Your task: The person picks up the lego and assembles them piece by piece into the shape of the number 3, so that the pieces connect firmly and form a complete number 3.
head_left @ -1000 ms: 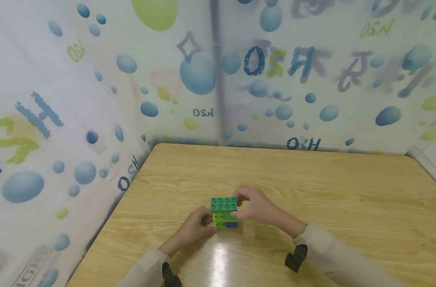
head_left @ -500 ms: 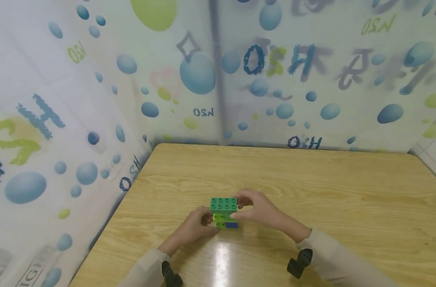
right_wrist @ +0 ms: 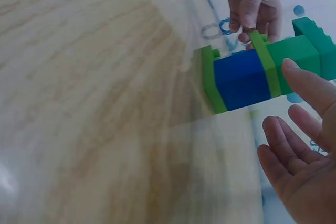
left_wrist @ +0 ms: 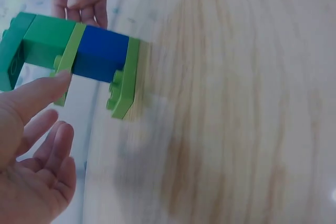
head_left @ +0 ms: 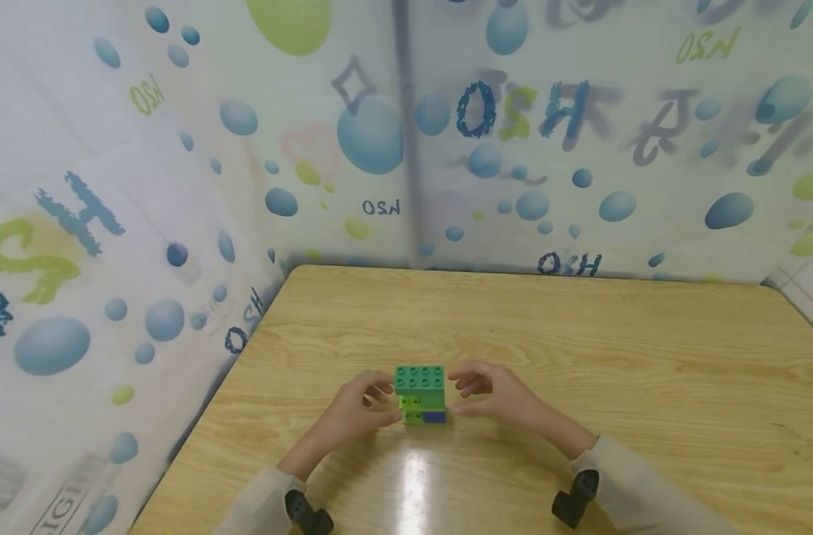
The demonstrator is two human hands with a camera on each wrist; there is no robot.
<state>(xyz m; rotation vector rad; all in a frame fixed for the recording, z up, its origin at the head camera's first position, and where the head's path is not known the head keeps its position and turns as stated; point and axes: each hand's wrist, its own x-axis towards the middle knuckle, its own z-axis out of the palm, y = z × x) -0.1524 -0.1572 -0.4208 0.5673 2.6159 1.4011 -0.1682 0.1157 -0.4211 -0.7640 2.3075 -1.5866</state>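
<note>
A stack of toy building bricks [head_left: 420, 380] stands upright on the wooden table. From the bottom it has a lime plate [left_wrist: 126, 85], a blue brick [right_wrist: 242, 80], another lime plate [right_wrist: 266, 66], a green brick [left_wrist: 50, 39] and a green studded brick [head_left: 418, 377] on top. My left hand [head_left: 354, 403] is at the stack's left, fingers loosely bent; whether its thumb touches the bricks I cannot tell. On the other side, my right hand [head_left: 503, 392] hovers with a small gap from the stack, fingers relaxed. Neither hand grips anything.
The wooden table [head_left: 580, 349] extends around the stack. A wall covering [head_left: 513, 186] printed with blue and green drops rises behind it and along the left. Dark wrist cameras [head_left: 576, 499] sit at both sleeves.
Both hands have loosened from the stack. The right one has drawn back to the right, and the left one has shifted slightly left. The stack stays in place.
</note>
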